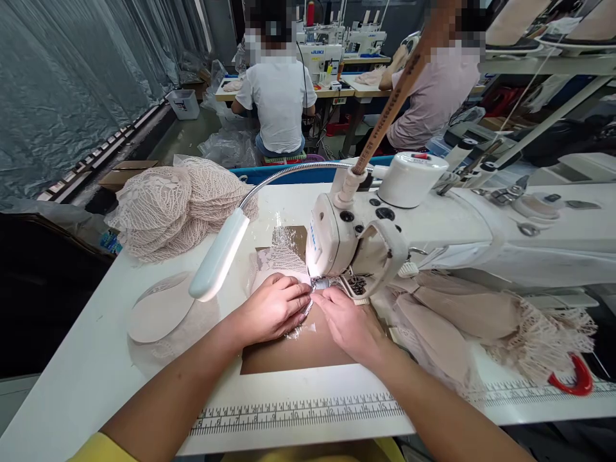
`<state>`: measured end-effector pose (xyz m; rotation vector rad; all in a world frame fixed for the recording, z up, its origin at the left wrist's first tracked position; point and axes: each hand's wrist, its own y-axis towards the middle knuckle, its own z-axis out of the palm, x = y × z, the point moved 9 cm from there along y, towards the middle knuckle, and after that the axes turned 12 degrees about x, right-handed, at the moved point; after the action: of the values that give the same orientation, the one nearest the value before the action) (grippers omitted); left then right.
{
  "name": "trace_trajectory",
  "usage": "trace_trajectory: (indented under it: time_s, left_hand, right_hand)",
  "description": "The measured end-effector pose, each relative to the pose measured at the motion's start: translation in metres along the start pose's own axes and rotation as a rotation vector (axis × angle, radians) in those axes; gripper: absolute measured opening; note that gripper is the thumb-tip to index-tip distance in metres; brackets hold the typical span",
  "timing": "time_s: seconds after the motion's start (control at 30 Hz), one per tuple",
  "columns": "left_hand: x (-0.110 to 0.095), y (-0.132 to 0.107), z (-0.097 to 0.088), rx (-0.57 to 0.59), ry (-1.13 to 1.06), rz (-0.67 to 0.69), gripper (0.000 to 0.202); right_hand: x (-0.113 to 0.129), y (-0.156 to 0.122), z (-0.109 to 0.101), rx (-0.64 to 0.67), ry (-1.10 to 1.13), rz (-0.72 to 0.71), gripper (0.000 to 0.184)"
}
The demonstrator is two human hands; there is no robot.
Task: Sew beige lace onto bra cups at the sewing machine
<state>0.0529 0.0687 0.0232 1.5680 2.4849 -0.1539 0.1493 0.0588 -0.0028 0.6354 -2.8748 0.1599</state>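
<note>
A beige lace piece [279, 259] lies under the head of a white sewing machine [332, 237], on a brown plate. My left hand [274, 309] rests on the near part of the lace, its fingers bent and pressed together at the edge, left of the needle area. Just right of it, my right hand [349, 324] has thumb and forefinger closed at the lace edge, close to the presser foot. The fingertips of both hands nearly meet there. Needle and foot are mostly hidden by the machine head and my fingers.
A lit lamp [219, 256] on a bendy neck hangs left of the machine head. Lace cups are stacked [158, 208] at the back left. A smooth oval pad [161, 311] lies at left. Sewn pieces [437, 333] and red-handled scissors [575, 378] lie at right. Two people sit beyond.
</note>
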Motion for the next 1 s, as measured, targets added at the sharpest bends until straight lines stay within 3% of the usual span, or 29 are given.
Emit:
trace_trajectory:
  time_s: [0.33,0.67,1.0]
  left_hand:
    - [0.000,0.003,0.003,-0.076,0.036,-0.051,0.029]
    - [0.000,-0.001,-0.002,-0.041,-0.017,-0.021,0.029]
    - [0.001,0.005,0.005,-0.053,0.012,-0.108,0.031]
  right_hand:
    - [-0.001,0.003,0.004,0.038,-0.087,0.074,0.044]
    - [0.013,-0.006,-0.001,-0.037,0.004,-0.151,0.037]
    - [0.007,0.000,-0.005,0.012,-0.137,0.012,0.040]
